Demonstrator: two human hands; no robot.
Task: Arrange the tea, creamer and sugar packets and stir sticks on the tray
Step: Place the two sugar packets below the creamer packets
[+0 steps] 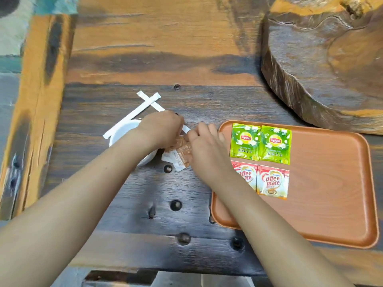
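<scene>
An orange-brown tray (323,195) lies at the right. On its left part sit two green Lipton tea packets (261,143) side by side, with two red-and-white Coffee mate creamer packets (272,182) just below them. Left of the tray, brown-and-white sugar packets (180,155) lie on the table. My left hand (161,129) and my right hand (205,143) both pinch these packets from either side. Two paper-wrapped stir sticks (145,102) lie crossed behind my left hand; one rests over a white bowl (124,131).
The dark wooden table (186,204) has several round holes near its front. A thick wooden slab (323,59) stands at the back right, just behind the tray. The table's left edge runs beside an orange wooden beam (37,100).
</scene>
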